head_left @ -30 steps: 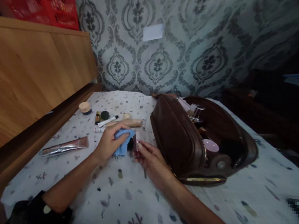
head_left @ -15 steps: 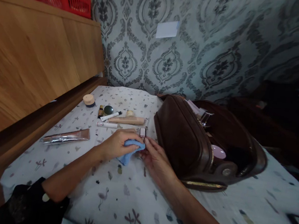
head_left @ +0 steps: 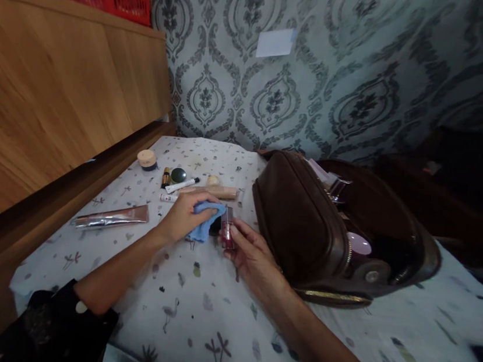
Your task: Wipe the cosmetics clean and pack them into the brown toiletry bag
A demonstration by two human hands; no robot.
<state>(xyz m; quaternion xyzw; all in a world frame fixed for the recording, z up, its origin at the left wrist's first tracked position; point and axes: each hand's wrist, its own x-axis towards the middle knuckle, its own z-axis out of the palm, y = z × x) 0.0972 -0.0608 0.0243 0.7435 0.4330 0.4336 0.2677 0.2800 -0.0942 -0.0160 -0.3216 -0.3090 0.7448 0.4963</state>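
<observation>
Pinched in my left hand point(head_left: 182, 213) is a crumpled blue cloth point(head_left: 201, 229). My right hand point(head_left: 254, 252) holds a lip gloss tube point(head_left: 227, 232), clear at the top and dark red lower down, tilted close to upright. The cloth's edge is beside the tube's upper end; whether they touch I cannot tell. Something dark shows between the cloth and the tube, too small to name. Just beyond my left hand lie a beige tube point(head_left: 222, 192), a slim white tube point(head_left: 183, 185) and a white stick point(head_left: 168, 198), which that hand partly covers.
An open brown leather bag point(head_left: 298, 223) stands at the right, with cosmetics inside. Farther left are a round jar point(head_left: 146, 160), a small dark bottle point(head_left: 165, 177), a round dark-topped compact point(head_left: 178, 175) and a shiny pinkish tube point(head_left: 112, 217). A wooden cabinet point(head_left: 69, 77) borders the left side.
The lip gloss tube has turned more into view in my right hand. My left hand with the blue cloth has shifted left and slightly up, off the tube's side.
</observation>
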